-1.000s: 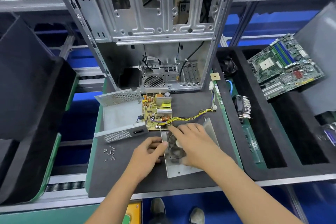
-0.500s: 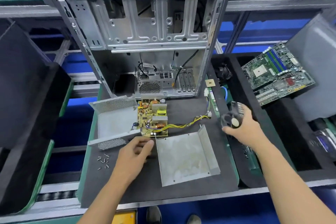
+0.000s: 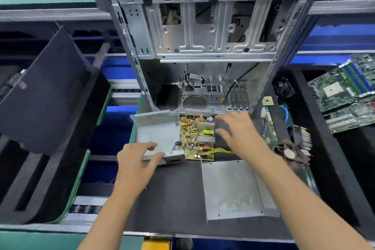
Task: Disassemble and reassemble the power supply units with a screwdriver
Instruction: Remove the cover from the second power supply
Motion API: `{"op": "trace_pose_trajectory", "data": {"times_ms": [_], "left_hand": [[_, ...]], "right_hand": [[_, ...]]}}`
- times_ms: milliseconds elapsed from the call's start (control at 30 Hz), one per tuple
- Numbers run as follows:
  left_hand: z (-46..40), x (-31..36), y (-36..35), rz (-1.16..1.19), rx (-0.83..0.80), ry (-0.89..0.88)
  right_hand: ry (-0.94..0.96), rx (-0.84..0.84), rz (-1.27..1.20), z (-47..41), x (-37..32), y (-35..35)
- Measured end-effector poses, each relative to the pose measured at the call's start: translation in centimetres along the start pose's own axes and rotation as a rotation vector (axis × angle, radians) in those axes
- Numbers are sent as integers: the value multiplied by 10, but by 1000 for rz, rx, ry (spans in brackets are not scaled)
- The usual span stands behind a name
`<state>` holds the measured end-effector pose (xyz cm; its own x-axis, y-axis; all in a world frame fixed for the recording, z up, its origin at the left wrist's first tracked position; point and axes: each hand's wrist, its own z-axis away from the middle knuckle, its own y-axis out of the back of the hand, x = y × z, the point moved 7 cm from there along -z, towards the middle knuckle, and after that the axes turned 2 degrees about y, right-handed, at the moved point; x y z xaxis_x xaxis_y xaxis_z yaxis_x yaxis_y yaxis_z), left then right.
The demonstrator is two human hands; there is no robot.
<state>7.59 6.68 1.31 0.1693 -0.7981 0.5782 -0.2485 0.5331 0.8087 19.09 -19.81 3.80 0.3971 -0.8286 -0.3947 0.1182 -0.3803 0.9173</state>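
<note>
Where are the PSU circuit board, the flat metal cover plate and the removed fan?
PSU circuit board (image 3: 197, 138), head view, on the middle of the yellow board.
Flat metal cover plate (image 3: 233, 191), head view, on its bare flat face.
Removed fan (image 3: 289, 153), head view, on its round hub.

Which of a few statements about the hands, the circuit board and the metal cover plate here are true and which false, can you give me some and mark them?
1. The left hand holds the near edge of the metal housing. True.
2. The right hand grips a screwdriver. False: it is open, fingers spread, holding nothing.
3. The circuit board sits beside the housing, on its right. True.
4. The flat cover plate lies on top of the circuit board. False: it lies on the mat nearer the person.
5. The small fan lies right of the right forearm. True.
</note>
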Motion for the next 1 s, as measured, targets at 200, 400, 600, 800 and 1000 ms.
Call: {"op": "trace_pose_trajectory", "data": {"times_ms": [200,400,600,800,1000], "left_hand": [[-1,0,-9,-101,-93,-130],[3,1,-10,-127,-18,-181],[4,9,-11,-122,7,-247],[3,31,-23,-44,8,-275],[-4,53,-29,36,-34,-273]], "right_hand": [[-14,-196,229,-40,-12,-54],[12,-113,186,-51,-11,-53],[-31,52,149,-34,-14,-40],[25,287,181,-15,-4,3],[179,516,264,8,2,41]]}}
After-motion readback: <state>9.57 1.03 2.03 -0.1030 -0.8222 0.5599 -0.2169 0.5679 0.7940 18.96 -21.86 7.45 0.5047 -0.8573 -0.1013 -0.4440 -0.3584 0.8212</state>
